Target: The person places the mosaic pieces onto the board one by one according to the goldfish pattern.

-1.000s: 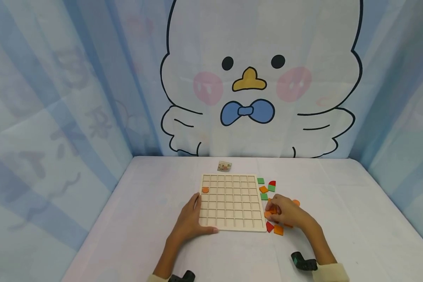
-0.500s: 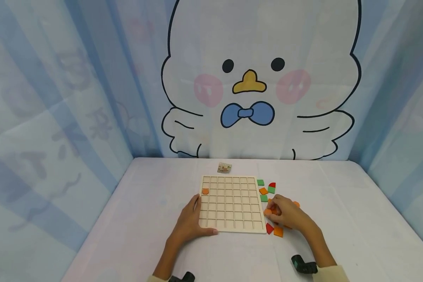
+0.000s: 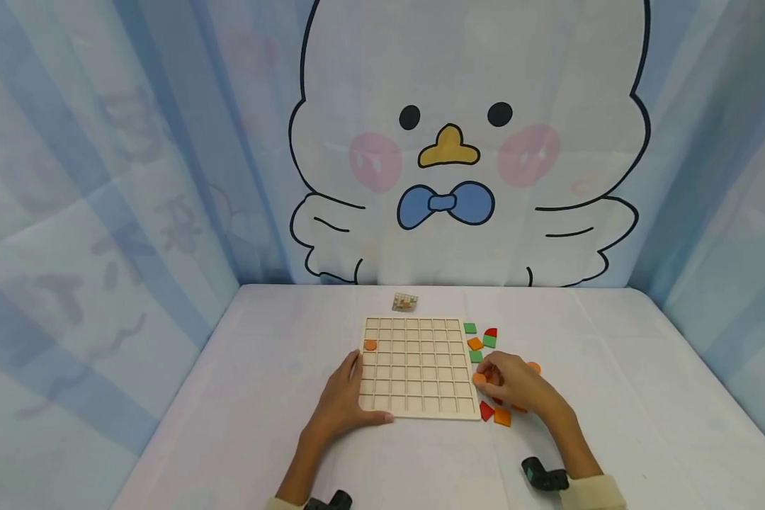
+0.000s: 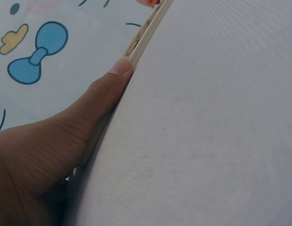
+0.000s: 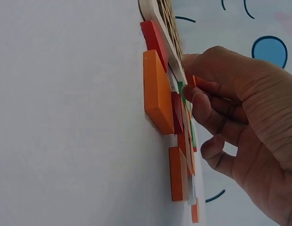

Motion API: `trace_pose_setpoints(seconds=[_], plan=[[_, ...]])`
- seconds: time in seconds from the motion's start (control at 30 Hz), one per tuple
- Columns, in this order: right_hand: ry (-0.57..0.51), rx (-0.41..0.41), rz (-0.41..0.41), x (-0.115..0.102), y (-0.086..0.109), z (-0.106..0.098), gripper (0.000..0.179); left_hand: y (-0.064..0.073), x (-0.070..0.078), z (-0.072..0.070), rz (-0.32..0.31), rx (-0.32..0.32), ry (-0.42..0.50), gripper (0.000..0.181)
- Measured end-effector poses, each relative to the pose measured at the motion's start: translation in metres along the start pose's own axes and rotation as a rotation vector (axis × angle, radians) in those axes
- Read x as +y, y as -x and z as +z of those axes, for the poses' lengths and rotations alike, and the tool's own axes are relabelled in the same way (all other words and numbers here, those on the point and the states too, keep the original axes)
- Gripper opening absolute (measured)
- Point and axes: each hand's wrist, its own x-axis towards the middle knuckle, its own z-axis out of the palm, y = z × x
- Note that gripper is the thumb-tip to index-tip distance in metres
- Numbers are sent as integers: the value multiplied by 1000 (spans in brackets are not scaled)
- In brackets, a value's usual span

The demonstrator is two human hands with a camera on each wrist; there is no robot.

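Observation:
A pale wooden grid board (image 3: 421,368) lies on the white table, with one round orange piece (image 3: 370,345) in a cell near its upper left. My left hand (image 3: 341,404) rests at the board's front left corner, fingers along the left side. In the left wrist view its thumb (image 4: 101,94) lies straight along the front edge. My right hand (image 3: 516,382) pinches another round orange piece (image 3: 479,379) between thumb and fingers, at the board's right edge. Below that hand in the right wrist view are an orange block (image 5: 158,94) and a red block (image 5: 155,44).
Green (image 3: 469,328), orange (image 3: 475,343) and red (image 3: 491,331) pieces lie along the board's right side, some partly hidden by the right hand. A small patterned card (image 3: 404,302) lies behind the board. A curtain (image 3: 446,248) with a cartoon bird hangs behind the table.
My right hand has shifted slightly left and away from me with the round orange piece, from among the loose pieces to the board's right edge. The left hand has stayed put.

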Motion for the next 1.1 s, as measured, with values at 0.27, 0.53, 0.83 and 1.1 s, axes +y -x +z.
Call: trace_pose_setpoints(seconds=[0.27,0.53,0.83,1.1], plan=[[6,-4,-54,-9,-6,1,22,0,0,1,-4,-4,-7,138],[-15,-23,-60,-25,-16,9,20,-1,-1,1,0,7,-12,137],[-10,-9,-182,-39,-28,26,20,0,-1,1,-13,-1,-6,137],[-13,-14,-261,-55,-45,42,19,0,1,-1,-4,-5,-10,134]])
